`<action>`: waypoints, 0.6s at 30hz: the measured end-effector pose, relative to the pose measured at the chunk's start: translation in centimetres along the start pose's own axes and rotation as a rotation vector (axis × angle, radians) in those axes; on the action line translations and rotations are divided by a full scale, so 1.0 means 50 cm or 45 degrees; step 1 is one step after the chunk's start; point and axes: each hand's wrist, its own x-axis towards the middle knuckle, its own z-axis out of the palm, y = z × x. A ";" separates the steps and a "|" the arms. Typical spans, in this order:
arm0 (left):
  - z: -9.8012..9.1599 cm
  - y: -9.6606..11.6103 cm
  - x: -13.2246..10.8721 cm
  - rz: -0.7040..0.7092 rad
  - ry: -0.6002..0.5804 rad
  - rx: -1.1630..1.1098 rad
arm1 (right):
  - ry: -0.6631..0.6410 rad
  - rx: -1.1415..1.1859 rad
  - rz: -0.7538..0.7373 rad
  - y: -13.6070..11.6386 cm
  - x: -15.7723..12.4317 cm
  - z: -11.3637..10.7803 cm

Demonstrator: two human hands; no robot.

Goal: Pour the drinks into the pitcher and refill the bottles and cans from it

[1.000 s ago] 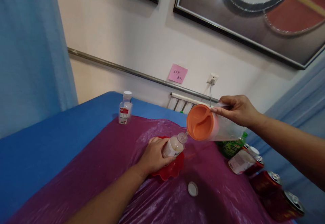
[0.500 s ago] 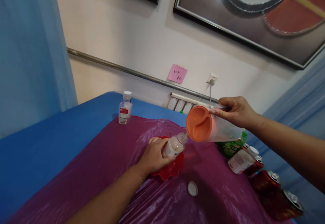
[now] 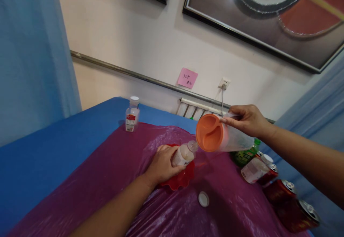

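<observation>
My left hand [image 3: 162, 167] is wrapped round a clear plastic bottle [image 3: 185, 153], which leans right over a red scalloped bowl [image 3: 179, 180]. The bottle has no cap on its mouth and holds something whitish. By its handle, my right hand [image 3: 245, 119] grips a clear pitcher with an orange lid [image 3: 211, 133]. The pitcher is tipped left, its lid edge close to the bottle's mouth. Whether liquid is running between them I cannot tell. A white cap [image 3: 203, 199] lies on the purple plastic sheet [image 3: 107, 169] in front of the bowl.
Another clear bottle with a white cap [image 3: 132, 117] stands at the back left. On the right are a green bottle [image 3: 243, 157], a labelled clear bottle [image 3: 254, 170] and several red cans [image 3: 279, 191]. Behind the blue table [image 3: 102, 117] is a wall with a pipe [image 3: 129, 72].
The pitcher's lid end has dropped very slightly in my right hand. My left hand and the bottle have hardly moved.
</observation>
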 end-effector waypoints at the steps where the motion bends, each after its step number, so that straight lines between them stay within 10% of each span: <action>1: 0.000 0.000 0.000 0.002 0.002 0.000 | 0.003 0.003 0.000 0.001 -0.001 0.002; 12: 0.009 -0.010 -0.003 0.017 0.066 0.001 | 0.153 0.163 0.169 0.046 -0.056 0.054; 18: 0.020 -0.025 -0.001 0.012 0.114 0.032 | 0.608 0.580 0.615 0.111 -0.130 0.142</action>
